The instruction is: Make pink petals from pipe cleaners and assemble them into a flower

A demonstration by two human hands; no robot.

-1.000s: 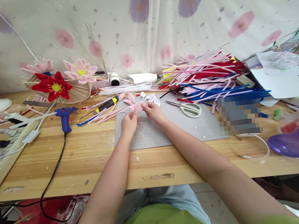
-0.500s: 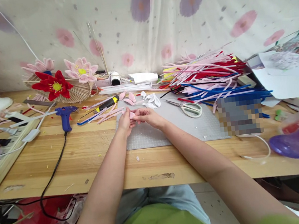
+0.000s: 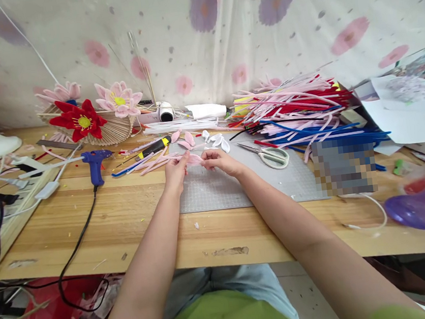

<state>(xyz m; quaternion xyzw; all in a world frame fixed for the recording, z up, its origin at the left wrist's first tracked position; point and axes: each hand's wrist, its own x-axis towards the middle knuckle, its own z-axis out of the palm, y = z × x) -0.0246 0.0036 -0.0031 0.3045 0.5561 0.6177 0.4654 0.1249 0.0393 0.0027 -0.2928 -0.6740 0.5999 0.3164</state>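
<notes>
Pale wooden table; lettering too small to read. Above the grey gridded cutting mat, left hand and right hand, fingers bent, pinch a fuzzy pink petal between them.

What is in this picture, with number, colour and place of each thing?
Fuzzy petal piece: one, pink, between hands
Loose pointed petals: several, pink or white, mat's back
Gridded mat: one, grey, under hands
Loop-handled scissors: one pair, pale green, on mat
Pistol-shaped glue gun: one, blue, left
Slim cutter: one, black and yellow, left of petals
Fuzzy craft stems: many, mixed colours, back right
Fuzzy flowers: three, one red, two pink, back left
Paper sheets: several, white, right
Rounded plastic object: one, purple, right edge
Thin cables: several, black or white, mostly left
Wooden table: one, light brown, underneath
Patterned curtain: one, whitish, behind
Shirt: one, green, bottom
Left hand, right hand: one each, bare, at petal piece
</notes>
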